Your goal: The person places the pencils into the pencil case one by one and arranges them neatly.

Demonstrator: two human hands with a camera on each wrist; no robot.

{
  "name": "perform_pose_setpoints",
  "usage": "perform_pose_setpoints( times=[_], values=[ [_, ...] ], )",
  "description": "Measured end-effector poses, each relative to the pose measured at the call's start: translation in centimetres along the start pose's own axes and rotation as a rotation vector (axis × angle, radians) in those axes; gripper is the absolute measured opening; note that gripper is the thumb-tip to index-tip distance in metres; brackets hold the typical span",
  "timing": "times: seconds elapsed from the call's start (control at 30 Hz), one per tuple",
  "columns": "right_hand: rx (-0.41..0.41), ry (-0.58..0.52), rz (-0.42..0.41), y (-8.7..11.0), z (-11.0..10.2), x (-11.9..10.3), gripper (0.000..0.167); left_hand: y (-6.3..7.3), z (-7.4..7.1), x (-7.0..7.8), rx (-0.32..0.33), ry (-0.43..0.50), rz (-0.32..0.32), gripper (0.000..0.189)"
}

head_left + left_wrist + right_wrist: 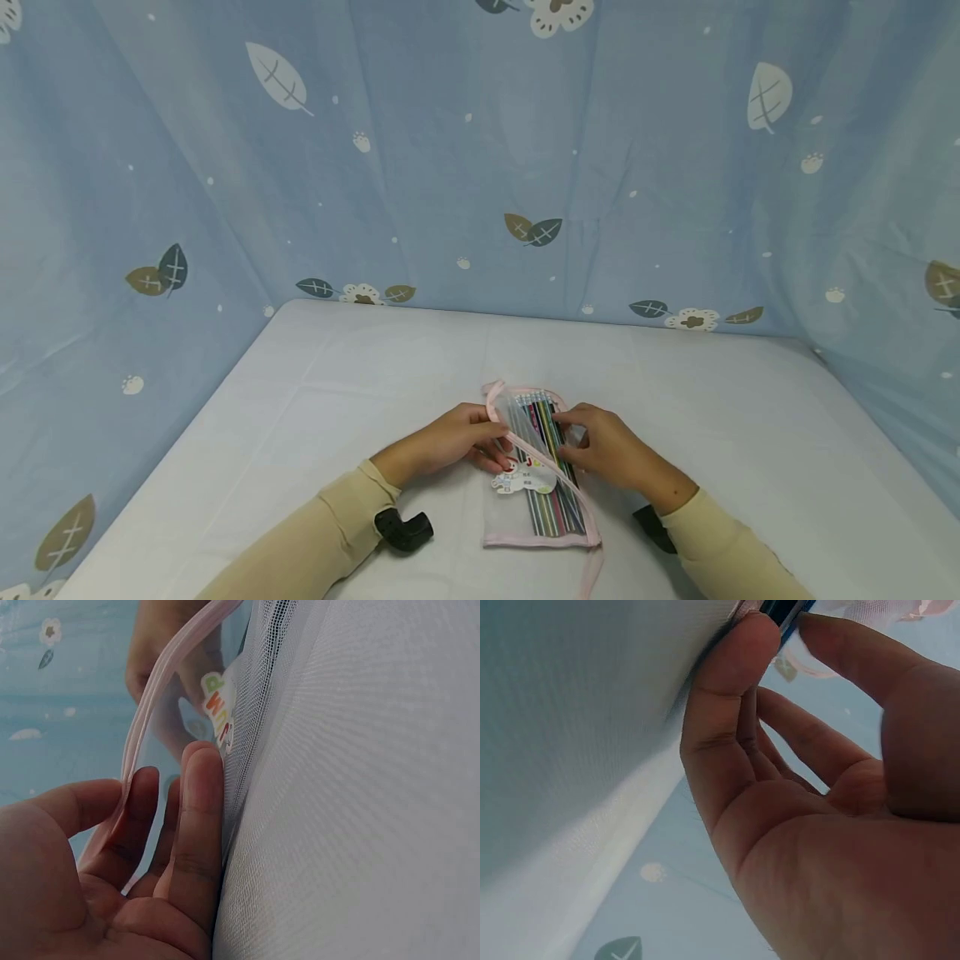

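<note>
A clear pouch [504, 517] with pink trim lies on the table, its mesh side showing in the left wrist view. Many-coloured pencils [553, 508] lie lengthwise in its right half. My left hand [461, 437] pinches the pink-edged opening [142, 720] between thumb and forefinger. At the pencils' right side, my right hand [611, 446] has its thumb and a finger on either side of dark blue pencils [784, 616]. A cartoon label [536, 477] with coloured letters sits mid-pouch. How many pencils the right fingers hold is hidden.
The white-covered table [375, 367] spreads around the pouch. A pink strap [591, 575] trails from its lower right corner. Blue leaf-patterned curtain [450, 150] stands behind and at both sides. Dark wrist devices [405, 530] are worn near both sleeves.
</note>
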State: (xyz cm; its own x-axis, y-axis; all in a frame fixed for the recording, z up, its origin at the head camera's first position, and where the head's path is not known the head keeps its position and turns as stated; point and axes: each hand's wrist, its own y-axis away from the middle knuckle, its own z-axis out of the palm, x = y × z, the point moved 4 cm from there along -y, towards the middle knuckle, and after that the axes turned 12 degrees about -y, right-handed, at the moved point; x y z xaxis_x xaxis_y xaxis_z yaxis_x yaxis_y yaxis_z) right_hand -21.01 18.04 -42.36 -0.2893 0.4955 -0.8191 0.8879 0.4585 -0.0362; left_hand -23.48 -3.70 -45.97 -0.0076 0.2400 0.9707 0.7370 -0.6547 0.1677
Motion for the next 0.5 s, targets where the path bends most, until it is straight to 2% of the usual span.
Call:
perform_pose_setpoints(
  times=[0.13, 0.27, 0.5],
  values=[
    [0.050, 0.005, 0.035, 0.7, -0.5, -0.3, 0.045, -0.3, 0.1, -0.1, -0.013, -0.040, 0.009, 0.029],
    [0.124, 0.023, 0.039, 1.6, -1.5, -0.7, 0.043, -0.6, 0.1, 0.1, 0.005, -0.131, -0.007, 0.029],
    [0.272, 0.196, -0.043, 3.0, -3.6, -0.7, 0.036, -1.3, 0.1, 1.6, 0.062, -0.260, -0.051, 0.029]
  ],
)
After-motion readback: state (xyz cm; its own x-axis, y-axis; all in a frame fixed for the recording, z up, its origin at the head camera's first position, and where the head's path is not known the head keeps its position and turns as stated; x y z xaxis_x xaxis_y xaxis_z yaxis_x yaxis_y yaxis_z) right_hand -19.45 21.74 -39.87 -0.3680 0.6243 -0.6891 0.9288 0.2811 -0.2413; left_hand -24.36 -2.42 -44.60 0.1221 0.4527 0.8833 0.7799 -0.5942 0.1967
